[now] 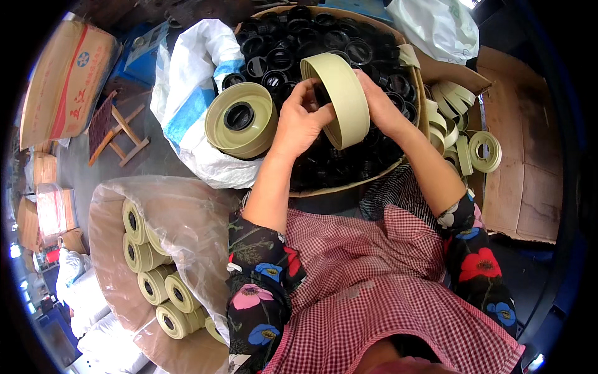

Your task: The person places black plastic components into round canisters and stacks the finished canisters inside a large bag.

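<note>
A wide, round, pale green plastic part (347, 103) is held tilted on its edge above a large carton of black plastic caps. My right hand (381, 107) grips its right side, fingers partly hidden behind the rim. At the part's open left face, the fingers and thumb of my left hand (301, 119) close around a black cap (321, 93) in its middle, mostly covered by the fingers. Left of my left hand lies a similar pale green round part (249, 138) with a black cap (239, 116) in its centre, resting on a white woven sack.
The carton (349, 183) of caps stands in front of me. At lower left, a plastic-lined carton (111, 249) holds several capped green parts. An open carton (523, 168) with loose green parts (450, 100) is at right. A small wooden stool (121, 132) stands far left.
</note>
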Demonstrator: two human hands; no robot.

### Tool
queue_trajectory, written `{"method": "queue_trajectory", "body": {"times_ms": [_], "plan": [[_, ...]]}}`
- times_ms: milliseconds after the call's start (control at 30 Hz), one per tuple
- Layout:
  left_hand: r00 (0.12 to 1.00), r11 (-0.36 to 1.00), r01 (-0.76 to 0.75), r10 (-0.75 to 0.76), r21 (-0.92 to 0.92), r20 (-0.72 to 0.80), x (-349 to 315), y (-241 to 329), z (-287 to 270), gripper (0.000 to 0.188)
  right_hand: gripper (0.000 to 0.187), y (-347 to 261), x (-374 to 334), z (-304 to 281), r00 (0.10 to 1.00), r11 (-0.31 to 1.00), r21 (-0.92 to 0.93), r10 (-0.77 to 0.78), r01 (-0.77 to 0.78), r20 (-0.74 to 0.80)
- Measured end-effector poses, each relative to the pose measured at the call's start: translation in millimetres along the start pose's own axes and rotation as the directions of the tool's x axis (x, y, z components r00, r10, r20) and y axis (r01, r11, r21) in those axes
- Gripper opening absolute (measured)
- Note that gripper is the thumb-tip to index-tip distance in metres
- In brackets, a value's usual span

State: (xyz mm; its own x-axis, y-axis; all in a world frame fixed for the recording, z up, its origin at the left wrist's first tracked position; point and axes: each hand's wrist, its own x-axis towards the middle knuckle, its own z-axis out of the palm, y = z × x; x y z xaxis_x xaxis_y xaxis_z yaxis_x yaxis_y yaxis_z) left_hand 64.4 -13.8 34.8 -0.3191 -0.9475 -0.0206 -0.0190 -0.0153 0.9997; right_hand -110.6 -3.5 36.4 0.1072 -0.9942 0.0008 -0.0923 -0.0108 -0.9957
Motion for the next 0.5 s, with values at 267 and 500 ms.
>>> {"method": "queue_trajectory", "body": {"times_ms": [267, 500], "plan": [[0.997, 0.988, 0.068, -0.062, -0.14, 0.045, 2.0, 7.0, 3.2, 0.057, 0.045, 5.1, -2.2, -16.5, 0.981, 0.944, -0.278, 0.145, -0.176, -0.129], [0.995, 0.952, 0.096, -0.082, -0.29, 0.06, 2.9, 0.2, 9.6, 0.057, 0.038, 7.1, -6.7, -3.5, 0.992, 0.999, 0.028, 0.039, -0.036, -0.117]]}}
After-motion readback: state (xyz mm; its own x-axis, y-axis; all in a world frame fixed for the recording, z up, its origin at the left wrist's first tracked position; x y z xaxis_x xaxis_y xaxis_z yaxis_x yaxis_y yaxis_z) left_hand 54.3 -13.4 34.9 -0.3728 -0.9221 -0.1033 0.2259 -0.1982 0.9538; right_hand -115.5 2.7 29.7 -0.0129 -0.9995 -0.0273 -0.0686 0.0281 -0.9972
